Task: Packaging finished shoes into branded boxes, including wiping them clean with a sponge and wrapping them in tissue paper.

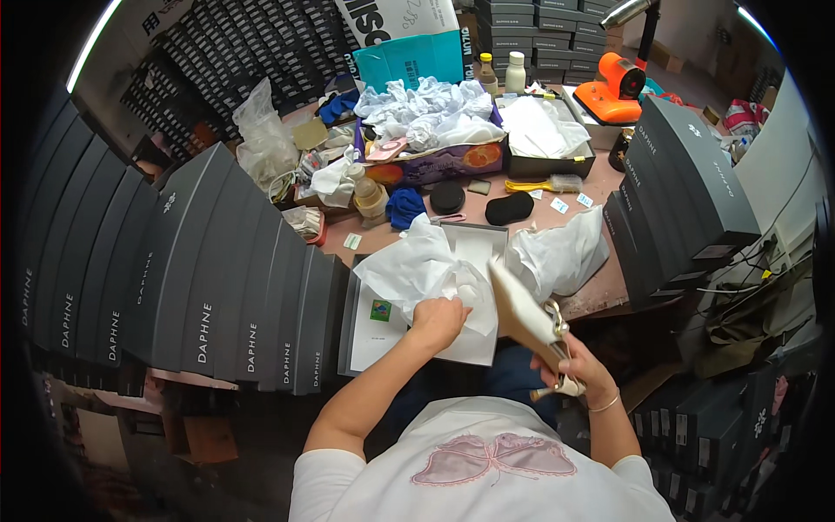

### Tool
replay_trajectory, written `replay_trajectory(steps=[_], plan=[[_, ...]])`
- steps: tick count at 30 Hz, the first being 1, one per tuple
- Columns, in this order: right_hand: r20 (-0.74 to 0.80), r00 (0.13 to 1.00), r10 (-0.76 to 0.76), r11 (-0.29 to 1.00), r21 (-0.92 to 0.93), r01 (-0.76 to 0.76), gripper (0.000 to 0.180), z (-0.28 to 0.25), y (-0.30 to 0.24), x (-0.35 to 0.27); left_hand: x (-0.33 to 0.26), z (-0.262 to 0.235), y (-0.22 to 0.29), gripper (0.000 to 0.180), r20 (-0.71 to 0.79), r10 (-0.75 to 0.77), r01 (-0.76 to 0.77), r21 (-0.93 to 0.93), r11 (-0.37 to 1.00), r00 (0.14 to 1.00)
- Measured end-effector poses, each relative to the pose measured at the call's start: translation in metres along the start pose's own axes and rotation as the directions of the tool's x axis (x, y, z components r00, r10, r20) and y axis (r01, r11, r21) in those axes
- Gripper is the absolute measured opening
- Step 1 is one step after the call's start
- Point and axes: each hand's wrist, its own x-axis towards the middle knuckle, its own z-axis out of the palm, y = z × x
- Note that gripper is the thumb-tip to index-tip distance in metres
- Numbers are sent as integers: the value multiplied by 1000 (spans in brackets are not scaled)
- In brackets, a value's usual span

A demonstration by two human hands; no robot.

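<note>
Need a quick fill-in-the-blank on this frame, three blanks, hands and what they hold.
1. The right hand holds a cream high-heeled ____.
2. The left hand grips white ____ paper over the open box.
3. The dark boxes stacked to the person's left are coloured ____.

Missing words: shoe; tissue; grey
</note>
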Motion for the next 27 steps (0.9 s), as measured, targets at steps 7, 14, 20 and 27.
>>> replay_trajectory(steps=[7,14,20,27], plan=[[212,949,232,973,-37,-230,61,36,-15,48,-71,-52,8,15,-510,267,-455,-290,842,818],[54,980,190,960,200,-197,45,51,34,109,-90,-61,-24,12,-455,-419,67,-611,789,786],[341,913,224,823,435,-365,48,48,38,97,-73,-69,-20,34,-678,-193,-43,-315,948,709],[422,869,260,740,491,-460,52,47,37,102,-64,-80,-20,39,-464,-245,-4,-474,881,851]])
